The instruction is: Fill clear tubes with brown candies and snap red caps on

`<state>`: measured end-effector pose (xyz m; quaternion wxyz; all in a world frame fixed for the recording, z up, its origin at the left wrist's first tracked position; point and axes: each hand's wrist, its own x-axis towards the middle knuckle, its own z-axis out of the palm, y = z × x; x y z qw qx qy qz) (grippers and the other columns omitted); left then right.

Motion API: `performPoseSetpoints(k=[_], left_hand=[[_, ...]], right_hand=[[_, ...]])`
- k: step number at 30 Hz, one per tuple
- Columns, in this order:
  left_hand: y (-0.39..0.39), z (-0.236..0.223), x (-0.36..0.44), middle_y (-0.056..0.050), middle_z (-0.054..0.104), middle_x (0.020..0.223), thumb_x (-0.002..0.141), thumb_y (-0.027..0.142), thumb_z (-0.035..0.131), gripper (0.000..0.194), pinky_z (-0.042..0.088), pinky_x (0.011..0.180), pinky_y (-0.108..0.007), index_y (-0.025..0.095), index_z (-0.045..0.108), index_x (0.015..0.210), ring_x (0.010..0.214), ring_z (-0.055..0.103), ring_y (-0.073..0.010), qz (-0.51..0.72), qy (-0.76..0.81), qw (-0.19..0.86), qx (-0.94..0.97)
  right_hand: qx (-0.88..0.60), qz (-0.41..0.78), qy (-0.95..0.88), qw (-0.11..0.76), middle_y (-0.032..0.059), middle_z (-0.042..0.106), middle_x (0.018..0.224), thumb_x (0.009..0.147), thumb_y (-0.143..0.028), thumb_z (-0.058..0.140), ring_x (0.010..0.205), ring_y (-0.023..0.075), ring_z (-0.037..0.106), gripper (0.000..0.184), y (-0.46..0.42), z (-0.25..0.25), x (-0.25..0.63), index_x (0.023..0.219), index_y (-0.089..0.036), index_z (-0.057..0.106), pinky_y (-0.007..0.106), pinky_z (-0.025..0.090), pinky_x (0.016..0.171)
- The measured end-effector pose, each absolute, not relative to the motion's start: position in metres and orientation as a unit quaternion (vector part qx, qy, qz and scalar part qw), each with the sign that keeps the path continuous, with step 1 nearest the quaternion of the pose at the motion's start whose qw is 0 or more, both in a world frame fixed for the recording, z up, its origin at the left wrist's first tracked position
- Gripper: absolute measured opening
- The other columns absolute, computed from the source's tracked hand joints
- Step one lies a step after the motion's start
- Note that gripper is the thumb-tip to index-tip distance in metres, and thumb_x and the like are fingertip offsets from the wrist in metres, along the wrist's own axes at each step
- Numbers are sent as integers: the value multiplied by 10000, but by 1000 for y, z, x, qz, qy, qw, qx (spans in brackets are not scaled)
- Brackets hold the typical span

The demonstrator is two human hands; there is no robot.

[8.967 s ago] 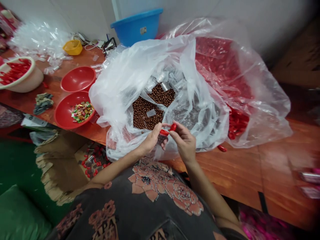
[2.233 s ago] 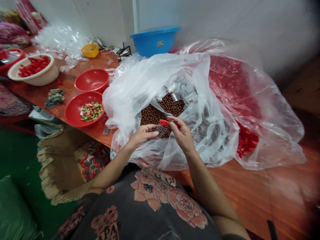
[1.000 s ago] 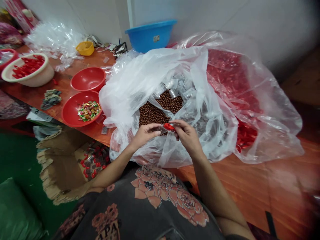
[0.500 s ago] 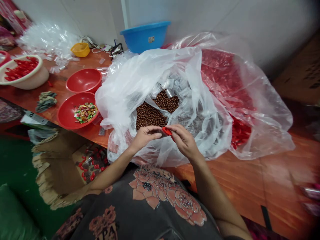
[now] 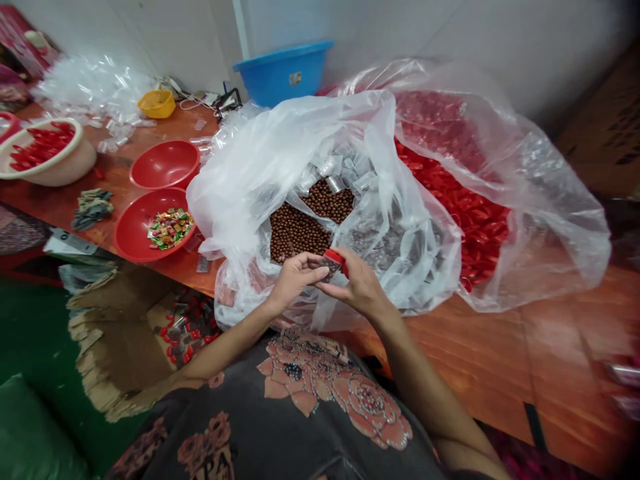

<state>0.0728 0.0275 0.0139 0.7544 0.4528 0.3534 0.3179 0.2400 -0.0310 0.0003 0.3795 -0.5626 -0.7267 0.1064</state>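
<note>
Between my hands is a small clear container (image 5: 329,266) with dark contents and a red cap (image 5: 334,256) at its upper right end. My left hand (image 5: 299,280) pinches the clear body from the left. On the other side, my right hand (image 5: 357,283) is closed around the red cap, thumb and fingers against it. Just beyond them lies a big translucent plastic bag (image 5: 235,180), rolled open. Brown round balls (image 5: 297,233) fill its left part, and clear empty containers (image 5: 327,165) lie behind them.
A plastic bag of red caps (image 5: 480,227) sits to the right. Two red bowls (image 5: 167,163), the nearer with wrapped candies (image 5: 170,230), stand left. Below them, a torn cardboard box (image 5: 115,333) holds capped containers. A blue basin (image 5: 285,73) is at the back wall.
My hands have drawn together and turned, so the clear container under the red cap now shows. At right, the clear film over the red caps has shifted, uncovering more of them.
</note>
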Motion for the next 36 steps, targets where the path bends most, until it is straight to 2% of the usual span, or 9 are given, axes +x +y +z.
performPoseSetpoints(k=[5, 11, 16, 21, 24, 26, 30, 33, 36], left_hand=[[27, 13, 75, -33, 691, 833, 636, 327, 837, 393, 506, 707, -242, 123, 659, 921, 739, 637, -115, 316, 357, 762, 439], [22, 16, 89, -9, 624, 692, 773, 683, 588, 558, 467, 523, -227, 155, 605, 954, 562, 593, -113, 247, 357, 833, 344], [14, 17, 100, 32, 550, 628, 840, 537, 561, 370, 401, 445, -191, 184, 589, 948, 498, 516, -87, 315, 422, 766, 368], [15, 23, 93, 38, 546, 575, 887, 500, 410, 416, 390, 430, -194, 198, 534, 1144, 450, 485, -101, 316, 409, 768, 378], [19, 29, 88, 29, 544, 560, 914, 561, 299, 521, 371, 386, -197, 183, 466, 1230, 424, 473, -120, 290, 383, 803, 351], [20, 31, 87, 21, 545, 559, 926, 614, 228, 593, 373, 372, -204, 176, 440, 1263, 416, 474, -129, 265, 372, 819, 347], [18, 28, 89, 5, 558, 575, 894, 731, 181, 715, 390, 381, -205, 178, 484, 1231, 420, 487, -122, 242, 376, 808, 383], [18, 25, 91, 4, 551, 580, 871, 765, 199, 732, 411, 417, -199, 181, 563, 1123, 441, 504, -107, 249, 387, 793, 398], [18, 23, 92, 3, 538, 580, 873, 760, 230, 714, 421, 442, -207, 173, 598, 1045, 460, 504, -107, 240, 405, 789, 394]], right_hand=[[-570, 90, -723, 380, 121, 644, 1184, 766, -458, 708, 1015, 239, 651, 693, -30, -2, 241, 1350, -213, 428, 390, 540, 836], [-554, 33, -765, 328, 109, 672, 1045, 709, -548, 702, 950, 250, 639, 630, -32, 5, 236, 1225, -208, 575, 361, 522, 780], [-551, 28, -758, 348, 131, 658, 1120, 685, -600, 710, 981, 268, 628, 642, -33, 4, 230, 1177, -204, 601, 382, 515, 806], [-563, 244, -666, 425, 79, 652, 1074, 680, -535, 768, 926, 206, 626, 708, -39, 6, 238, 1269, -228, 526, 356, 522, 796], [-594, 371, -484, 525, 3, 640, 811, 747, -491, 727, 674, 124, 584, 428, -42, 1, 240, 1046, -210, 605, 274, 496, 630], [-606, 396, -397, 565, -1, 644, 776, 786, -468, 693, 629, 110, 562, 322, -43, -2, 237, 953, -200, 626, 254, 471, 583], [-619, 311, -461, 555, 46, 689, 1032, 865, -478, 596, 865, 170, 629, 385, -43, 1, 227, 1167, -240, 624, 338, 519, 752], [-580, 211, -656, 434, 89, 592, 1305, 826, -516, 637, 1133, 243, 566, 630, -45, 9, 222, 1372, -244, 476, 437, 467, 957], [-561, 120, -743, 344, 129, 502, 1404, 809, -550, 643, 1210, 280, 507, 806, -48, 14, 220, 1461, -202, 320, 463, 444, 982]])
